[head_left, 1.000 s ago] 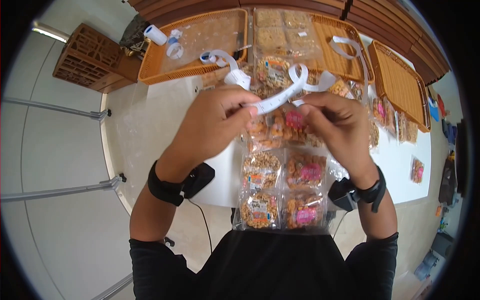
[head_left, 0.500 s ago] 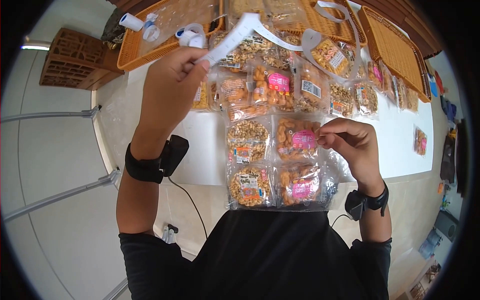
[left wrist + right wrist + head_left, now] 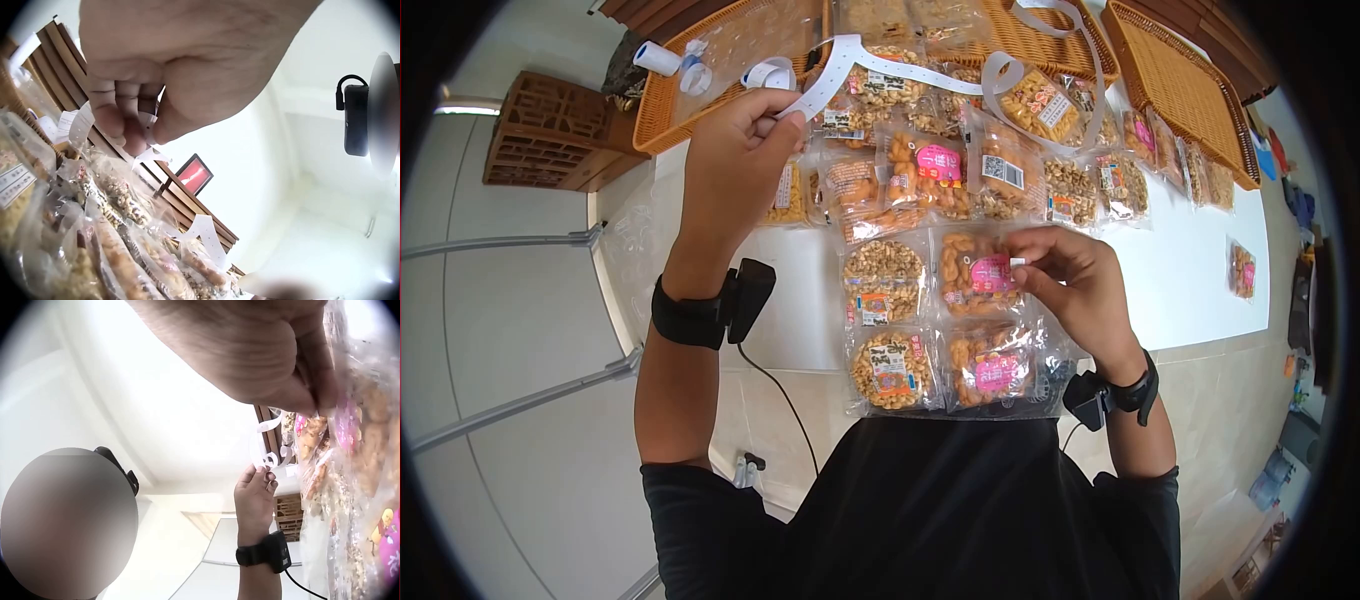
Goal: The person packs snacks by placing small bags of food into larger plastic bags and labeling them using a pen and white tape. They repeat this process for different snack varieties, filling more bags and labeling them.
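Pinching a small white label (image 3: 1017, 262) between thumb and fingertips of the right hand (image 3: 1088, 290), close by the right side of the upper pink-printed packet (image 3: 972, 272); impossible to tell whether touching. Could cling to skin or land creased, given so small a piece and such wrinkled, glossy film. Pinching the label strip (image 3: 832, 80) in the left hand (image 3: 732, 170), raised near the far snack bags (image 3: 998, 175). Could snag if pulled, with slack loops over those bags and the wicker basket (image 3: 1005, 40). Could buckle under a firm press at the lower pink-printed packet (image 3: 990, 370), seemingly overhanging the near edge of the desk (image 3: 1200, 290).
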Action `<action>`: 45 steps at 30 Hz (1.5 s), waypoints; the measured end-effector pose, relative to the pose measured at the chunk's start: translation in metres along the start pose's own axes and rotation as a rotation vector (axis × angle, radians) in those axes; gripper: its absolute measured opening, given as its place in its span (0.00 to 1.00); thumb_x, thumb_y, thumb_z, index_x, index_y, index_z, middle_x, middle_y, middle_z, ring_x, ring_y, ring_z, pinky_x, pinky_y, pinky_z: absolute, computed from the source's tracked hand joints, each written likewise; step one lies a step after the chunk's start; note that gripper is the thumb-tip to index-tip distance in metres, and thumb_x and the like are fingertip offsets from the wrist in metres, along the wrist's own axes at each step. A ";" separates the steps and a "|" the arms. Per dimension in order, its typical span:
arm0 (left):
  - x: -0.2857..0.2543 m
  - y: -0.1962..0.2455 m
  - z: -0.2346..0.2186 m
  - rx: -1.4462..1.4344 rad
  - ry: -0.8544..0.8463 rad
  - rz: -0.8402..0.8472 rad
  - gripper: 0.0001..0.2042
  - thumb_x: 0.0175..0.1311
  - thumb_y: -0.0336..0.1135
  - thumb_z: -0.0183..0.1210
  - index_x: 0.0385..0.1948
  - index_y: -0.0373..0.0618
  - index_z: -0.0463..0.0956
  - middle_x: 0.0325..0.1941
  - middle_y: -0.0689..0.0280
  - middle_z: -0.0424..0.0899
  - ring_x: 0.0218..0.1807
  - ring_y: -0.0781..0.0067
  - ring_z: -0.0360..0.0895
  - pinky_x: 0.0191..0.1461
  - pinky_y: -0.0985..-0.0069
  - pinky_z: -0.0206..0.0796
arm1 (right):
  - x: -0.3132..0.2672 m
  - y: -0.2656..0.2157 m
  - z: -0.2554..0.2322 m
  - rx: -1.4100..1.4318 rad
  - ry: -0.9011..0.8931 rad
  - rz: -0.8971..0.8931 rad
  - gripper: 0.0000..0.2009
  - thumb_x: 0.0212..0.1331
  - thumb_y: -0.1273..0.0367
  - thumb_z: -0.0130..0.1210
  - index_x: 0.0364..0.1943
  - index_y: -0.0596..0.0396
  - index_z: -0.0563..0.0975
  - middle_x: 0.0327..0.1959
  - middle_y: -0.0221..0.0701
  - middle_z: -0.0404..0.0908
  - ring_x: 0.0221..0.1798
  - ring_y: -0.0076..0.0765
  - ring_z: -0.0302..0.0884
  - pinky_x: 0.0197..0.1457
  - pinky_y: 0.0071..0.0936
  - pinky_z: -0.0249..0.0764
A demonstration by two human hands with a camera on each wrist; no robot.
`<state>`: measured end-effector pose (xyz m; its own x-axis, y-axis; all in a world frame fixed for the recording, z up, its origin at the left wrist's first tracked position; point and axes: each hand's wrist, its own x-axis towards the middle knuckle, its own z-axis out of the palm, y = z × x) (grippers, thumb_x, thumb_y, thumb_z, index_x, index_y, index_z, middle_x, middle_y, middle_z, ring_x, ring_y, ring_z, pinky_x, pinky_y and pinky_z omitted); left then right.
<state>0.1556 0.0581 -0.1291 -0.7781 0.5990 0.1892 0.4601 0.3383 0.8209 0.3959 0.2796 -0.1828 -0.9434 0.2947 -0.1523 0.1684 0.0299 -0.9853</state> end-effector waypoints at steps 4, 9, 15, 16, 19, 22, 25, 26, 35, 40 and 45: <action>-0.002 0.000 0.002 -0.004 0.016 -0.014 0.10 0.68 0.30 0.58 0.45 0.32 0.81 0.29 0.65 0.85 0.31 0.83 0.78 0.37 0.83 0.69 | -0.001 0.012 -0.001 -0.135 -0.055 -0.097 0.08 0.60 0.82 0.60 0.42 0.62 0.82 0.35 0.30 0.86 0.36 0.20 0.82 0.42 0.20 0.78; -0.004 0.004 0.006 0.014 -0.011 -0.021 0.10 0.68 0.30 0.59 0.44 0.32 0.81 0.29 0.66 0.85 0.32 0.84 0.79 0.37 0.83 0.69 | 0.002 0.003 0.002 -0.227 -0.105 -0.093 0.08 0.59 0.81 0.62 0.43 0.62 0.82 0.42 0.34 0.87 0.43 0.26 0.84 0.48 0.24 0.80; -0.007 0.006 0.010 -0.010 -0.019 -0.028 0.10 0.68 0.29 0.59 0.44 0.32 0.81 0.29 0.67 0.84 0.31 0.85 0.77 0.37 0.83 0.68 | 0.008 0.007 0.006 -0.401 -0.054 -0.435 0.08 0.57 0.79 0.61 0.41 0.60 0.84 0.40 0.38 0.87 0.50 0.43 0.85 0.52 0.32 0.80; -0.007 0.006 0.010 -0.011 -0.022 -0.030 0.10 0.68 0.29 0.59 0.44 0.32 0.81 0.29 0.67 0.84 0.31 0.85 0.77 0.37 0.83 0.68 | 0.009 0.011 0.003 -0.471 -0.055 -0.505 0.08 0.56 0.79 0.61 0.41 0.60 0.84 0.41 0.39 0.87 0.52 0.47 0.84 0.55 0.34 0.80; -0.007 0.006 0.007 0.029 -0.077 -0.078 0.10 0.69 0.29 0.59 0.46 0.32 0.80 0.35 0.67 0.85 0.36 0.84 0.79 0.44 0.84 0.70 | 0.006 0.014 -0.005 -0.655 -0.125 -0.579 0.10 0.56 0.76 0.61 0.43 0.60 0.83 0.43 0.40 0.86 0.58 0.51 0.81 0.60 0.38 0.79; -0.007 0.002 0.010 0.002 -0.050 -0.033 0.09 0.68 0.29 0.59 0.44 0.33 0.81 0.29 0.68 0.84 0.31 0.85 0.77 0.36 0.84 0.68 | 0.003 0.012 -0.005 -0.849 -0.152 -0.721 0.13 0.56 0.72 0.61 0.46 0.59 0.82 0.50 0.39 0.84 0.61 0.49 0.78 0.64 0.40 0.76; -0.007 0.000 0.013 -0.020 -0.050 -0.029 0.09 0.68 0.29 0.59 0.44 0.33 0.81 0.30 0.68 0.84 0.31 0.86 0.77 0.36 0.84 0.68 | -0.001 0.001 -0.005 -0.954 -0.218 -0.749 0.18 0.58 0.65 0.61 0.51 0.58 0.80 0.55 0.39 0.82 0.66 0.48 0.74 0.69 0.42 0.71; -0.008 0.002 0.014 -0.011 -0.060 -0.053 0.09 0.68 0.29 0.59 0.44 0.33 0.80 0.31 0.68 0.84 0.32 0.85 0.77 0.38 0.84 0.68 | -0.001 0.001 -0.005 -0.964 -0.235 -0.731 0.19 0.58 0.64 0.61 0.52 0.58 0.80 0.58 0.39 0.79 0.67 0.48 0.73 0.70 0.43 0.69; -0.012 0.006 0.016 0.031 -0.116 -0.133 0.08 0.68 0.28 0.58 0.44 0.33 0.79 0.33 0.69 0.83 0.34 0.85 0.77 0.41 0.85 0.68 | -0.007 0.003 -0.009 -1.086 -0.253 -0.617 0.30 0.59 0.52 0.58 0.63 0.55 0.74 0.71 0.45 0.65 0.71 0.54 0.64 0.75 0.47 0.61; -0.012 0.000 0.019 -0.014 -0.063 -0.101 0.08 0.69 0.28 0.58 0.45 0.35 0.81 0.27 0.72 0.80 0.26 0.90 0.70 0.30 0.87 0.62 | -0.010 0.002 -0.007 -1.159 -0.218 -0.565 0.34 0.59 0.49 0.55 0.66 0.54 0.71 0.72 0.44 0.65 0.73 0.55 0.62 0.77 0.48 0.57; -0.009 -0.002 0.020 -0.038 -0.009 -0.080 0.08 0.68 0.28 0.59 0.44 0.35 0.80 0.29 0.70 0.82 0.29 0.88 0.74 0.34 0.86 0.66 | -0.011 0.002 -0.006 -1.167 -0.222 -0.563 0.35 0.61 0.46 0.53 0.67 0.54 0.70 0.72 0.45 0.64 0.74 0.54 0.60 0.78 0.51 0.54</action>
<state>0.1699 0.0663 -0.1429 -0.8078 0.5777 0.1171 0.3797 0.3579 0.8531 0.4087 0.2826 -0.1828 -0.9728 -0.1883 0.1349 -0.2203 0.9320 -0.2877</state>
